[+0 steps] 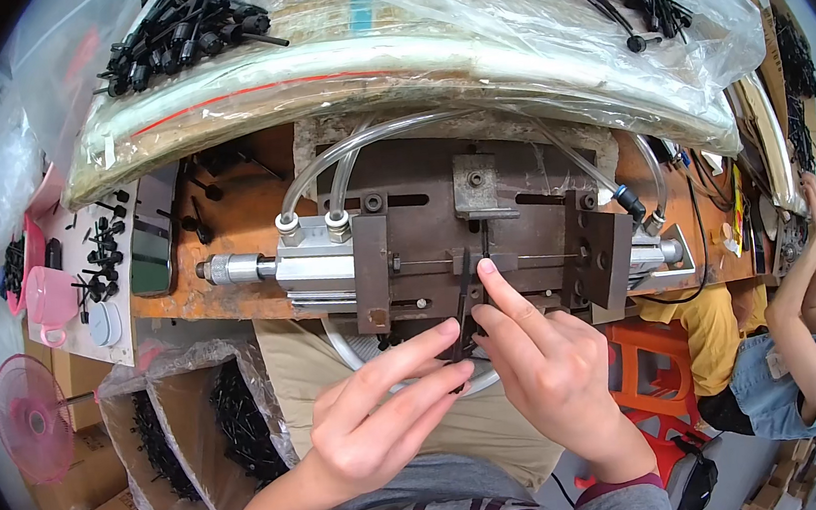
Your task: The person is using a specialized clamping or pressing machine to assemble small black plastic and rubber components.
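Black, slim, straight and dull-surfaced: that's the rod-like part (pixel 465 311) between my hands, thin along its far stretch, darker and bulkier at the near end, where my fingers cover detail. It sits over the near edge of the brown metal fixture plate (pixel 415 229). Long axis runs roughly away from me, far tip leaning slightly right and pointing at the fixture's middle, near end toward my lap.

Left hand (pixel 372 425): fingertips pinching the near half from the left. Right hand (pixel 553 364): index stretched forward, other fingers curled by the part's right side; can't tell if they grip it. That index tip is at the near end of a dark pin (pixel 485 238); touching or just beside, can't tell.

Beyond both hands: grey clamp block (pixel 475 187). Ahead-left of my left hand: silver cylinder (pixel 317 265) with clear hose (pixel 355 141). Ahead-right of my right hand: second cylinder (pixel 657 255). Left of my left forearm: lined carton (pixel 185 421) with black parts inside.
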Demonstrator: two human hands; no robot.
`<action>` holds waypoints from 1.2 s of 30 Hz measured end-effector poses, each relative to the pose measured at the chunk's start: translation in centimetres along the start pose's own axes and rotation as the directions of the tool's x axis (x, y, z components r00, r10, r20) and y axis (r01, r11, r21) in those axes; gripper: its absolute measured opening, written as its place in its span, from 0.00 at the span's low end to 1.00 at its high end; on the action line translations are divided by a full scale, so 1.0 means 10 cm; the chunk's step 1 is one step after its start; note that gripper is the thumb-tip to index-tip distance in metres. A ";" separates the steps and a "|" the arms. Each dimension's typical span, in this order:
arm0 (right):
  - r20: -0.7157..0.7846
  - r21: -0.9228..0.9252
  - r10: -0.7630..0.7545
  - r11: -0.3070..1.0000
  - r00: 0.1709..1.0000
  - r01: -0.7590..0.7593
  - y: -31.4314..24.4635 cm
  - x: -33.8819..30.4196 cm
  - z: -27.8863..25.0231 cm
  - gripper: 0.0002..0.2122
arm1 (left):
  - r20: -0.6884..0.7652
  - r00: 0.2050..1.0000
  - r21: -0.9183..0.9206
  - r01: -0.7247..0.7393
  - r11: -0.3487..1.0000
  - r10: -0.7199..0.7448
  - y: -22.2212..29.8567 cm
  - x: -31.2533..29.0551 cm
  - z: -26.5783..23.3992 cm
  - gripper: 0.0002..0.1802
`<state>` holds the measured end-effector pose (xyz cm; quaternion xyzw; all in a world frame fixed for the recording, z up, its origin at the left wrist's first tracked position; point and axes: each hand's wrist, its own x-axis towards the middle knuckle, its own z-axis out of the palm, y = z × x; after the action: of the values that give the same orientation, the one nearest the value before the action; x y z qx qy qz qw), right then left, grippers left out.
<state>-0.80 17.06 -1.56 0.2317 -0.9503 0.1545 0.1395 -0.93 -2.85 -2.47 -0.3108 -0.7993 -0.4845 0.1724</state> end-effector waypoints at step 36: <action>0.352 0.929 0.280 -0.225 0.893 -0.295 -0.06 0.08 -0.17 0.07 | 0.196 0.979 -0.317 0.117 0.941 -0.056 0.17 -0.12 -0.18 0.15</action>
<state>-0.88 16.79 0.44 0.0299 -0.5302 0.8378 -0.1270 1.05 -4.27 -1.17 -0.3428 -0.7335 -0.5865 0.0224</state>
